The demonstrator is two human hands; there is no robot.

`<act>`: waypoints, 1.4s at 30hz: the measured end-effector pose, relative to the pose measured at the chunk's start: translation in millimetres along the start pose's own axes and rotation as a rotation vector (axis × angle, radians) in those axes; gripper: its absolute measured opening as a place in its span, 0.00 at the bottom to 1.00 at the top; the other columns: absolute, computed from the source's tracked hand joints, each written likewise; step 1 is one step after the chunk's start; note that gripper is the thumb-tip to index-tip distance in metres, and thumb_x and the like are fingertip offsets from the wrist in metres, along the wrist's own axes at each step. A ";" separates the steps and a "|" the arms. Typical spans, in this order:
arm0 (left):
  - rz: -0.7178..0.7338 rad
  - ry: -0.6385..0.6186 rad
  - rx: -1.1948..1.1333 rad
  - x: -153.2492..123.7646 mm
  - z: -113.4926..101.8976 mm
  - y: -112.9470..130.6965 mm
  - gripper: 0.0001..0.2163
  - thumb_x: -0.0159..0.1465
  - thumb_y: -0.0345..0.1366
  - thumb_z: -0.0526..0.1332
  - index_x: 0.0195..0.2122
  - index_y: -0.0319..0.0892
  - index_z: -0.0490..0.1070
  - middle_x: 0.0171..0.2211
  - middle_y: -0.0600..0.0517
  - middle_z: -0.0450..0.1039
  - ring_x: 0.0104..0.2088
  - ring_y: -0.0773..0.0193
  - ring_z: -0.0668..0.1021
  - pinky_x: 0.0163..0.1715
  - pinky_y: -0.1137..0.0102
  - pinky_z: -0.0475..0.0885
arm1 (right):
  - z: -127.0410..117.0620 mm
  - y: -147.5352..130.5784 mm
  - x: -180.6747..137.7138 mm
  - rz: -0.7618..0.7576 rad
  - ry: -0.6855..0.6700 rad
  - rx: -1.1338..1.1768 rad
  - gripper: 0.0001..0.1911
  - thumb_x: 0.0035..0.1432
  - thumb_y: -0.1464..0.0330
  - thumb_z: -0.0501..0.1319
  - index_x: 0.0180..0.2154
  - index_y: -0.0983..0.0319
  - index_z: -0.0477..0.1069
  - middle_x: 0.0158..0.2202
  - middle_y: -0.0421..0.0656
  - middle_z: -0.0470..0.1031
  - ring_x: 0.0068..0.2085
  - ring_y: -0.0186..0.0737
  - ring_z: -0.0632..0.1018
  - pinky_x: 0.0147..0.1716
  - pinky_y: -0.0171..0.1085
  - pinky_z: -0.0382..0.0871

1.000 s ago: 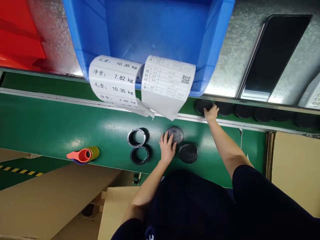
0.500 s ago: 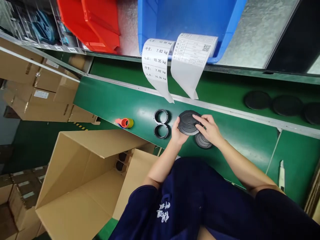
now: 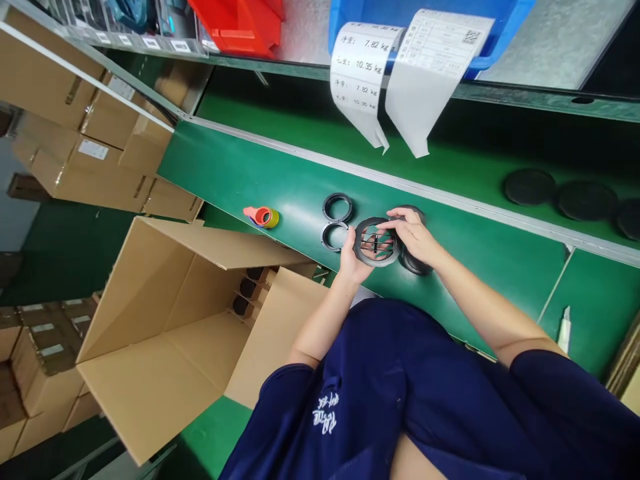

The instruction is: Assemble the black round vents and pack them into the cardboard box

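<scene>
My left hand is closed on the lower left of a black ring with thin crossbars; some of its fingers show through the opening. From the right, my right hand reaches over with fingers stretched out, the tips at the ring's upper right edge. Partly covered by that hand is a dark round disc; whether it touches the hand I cannot tell. Below the hand, black round parts lie on the green bench. Two smaller black rings lie side by side to the left.
A red and yellow tape-like item sits on the bench's left part. An open carton stands below. White label strips hang from the shelf by a blue bin. Black discs lie at the back right, a utility knife nearer.
Earlier a solid, marked black disc faced up in my hands; now an open barred ring shows in my left hand, and a dark disc lies behind my right hand. The view has shifted.
</scene>
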State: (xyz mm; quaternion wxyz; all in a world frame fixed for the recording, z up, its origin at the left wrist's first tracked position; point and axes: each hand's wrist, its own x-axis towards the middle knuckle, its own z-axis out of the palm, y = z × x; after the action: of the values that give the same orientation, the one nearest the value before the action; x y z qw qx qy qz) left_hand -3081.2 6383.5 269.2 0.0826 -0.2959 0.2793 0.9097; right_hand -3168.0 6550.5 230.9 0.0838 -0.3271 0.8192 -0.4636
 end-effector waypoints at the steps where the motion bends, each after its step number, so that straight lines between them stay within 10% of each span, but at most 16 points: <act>1: 0.004 0.010 -0.013 -1.3 -3.3 1.8 0.28 0.73 0.59 0.53 0.55 0.40 0.75 0.54 0.38 0.80 0.56 0.41 0.81 0.58 0.41 0.73 | 0.5 -1.9 0.3 0.006 -0.011 0.005 0.40 0.76 0.49 0.33 0.58 0.55 0.81 0.62 0.51 0.68 0.66 0.54 0.67 0.70 0.58 0.59; 5: 0.015 0.035 -0.067 -2.2 -20.6 8.2 0.28 0.73 0.61 0.52 0.54 0.41 0.76 0.55 0.40 0.80 0.57 0.43 0.81 0.59 0.45 0.74 | 10.8 -6.9 -3.5 -0.107 -0.112 -0.086 0.40 0.75 0.46 0.34 0.66 0.53 0.73 0.69 0.50 0.64 0.70 0.57 0.62 0.71 0.61 0.55; 12: -0.036 0.055 -0.112 10.1 -54.5 7.8 0.32 0.73 0.62 0.50 0.58 0.39 0.76 0.56 0.39 0.79 0.60 0.46 0.79 0.63 0.53 0.73 | 59.6 -5.7 6.7 -0.264 -0.395 -0.295 0.54 0.60 0.40 0.65 0.76 0.59 0.52 0.76 0.59 0.46 0.74 0.70 0.52 0.69 0.67 0.55; 19: 0.318 0.467 0.501 27.0 -112.0 12.6 0.22 0.63 0.45 0.72 0.57 0.48 0.77 0.71 0.46 0.65 0.71 0.44 0.65 0.65 0.57 0.69 | 111.6 22.6 118.9 -0.041 -0.325 -0.422 0.59 0.57 0.41 0.67 0.78 0.60 0.47 0.74 0.62 0.46 0.69 0.74 0.57 0.65 0.68 0.59; 25: 0.258 0.383 0.808 17.4 -140.9 -27.7 0.28 0.55 0.40 0.76 0.57 0.45 0.76 0.72 0.38 0.61 0.74 0.32 0.55 0.75 0.44 0.44 | 153.9 39.8 179.8 0.003 -0.450 -0.630 0.61 0.56 0.42 0.68 0.78 0.63 0.47 0.76 0.65 0.42 0.71 0.78 0.55 0.69 0.70 0.46; 34: 0.220 0.200 1.055 23.5 -150.1 -38.8 0.29 0.66 0.52 0.65 0.67 0.48 0.71 0.73 0.36 0.60 0.71 0.29 0.63 0.73 0.40 0.50 | 166.8 8.1 201.9 -0.154 -0.285 -0.602 0.43 0.74 0.52 0.53 0.78 0.67 0.43 0.80 0.53 0.37 0.78 0.64 0.43 0.75 0.63 0.32; 38: 0.222 0.138 1.192 29.1 -156.4 -26.6 0.27 0.67 0.54 0.62 0.65 0.51 0.73 0.70 0.37 0.64 0.70 0.32 0.66 0.71 0.41 0.56 | 176.9 6.0 208.6 -0.066 -0.481 -0.615 0.38 0.76 0.53 0.50 0.76 0.67 0.51 0.79 0.51 0.45 0.78 0.54 0.49 0.76 0.59 0.36; 42: 0.241 0.048 1.314 43.9 -156.3 -13.6 0.26 0.67 0.55 0.63 0.62 0.48 0.75 0.67 0.38 0.70 0.68 0.35 0.70 0.70 0.41 0.60 | 104.9 55.9 202.5 0.142 -0.140 -0.484 0.31 0.75 0.54 0.49 0.73 0.58 0.60 0.78 0.40 0.51 0.77 0.51 0.50 0.76 0.58 0.39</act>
State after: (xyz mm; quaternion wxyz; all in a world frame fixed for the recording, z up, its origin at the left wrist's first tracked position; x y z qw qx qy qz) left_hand -3035.5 6307.1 132.8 0.1372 -0.1707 0.8084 0.5463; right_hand -3303.7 6372.2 160.7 0.0916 -0.3106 0.9193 -0.2234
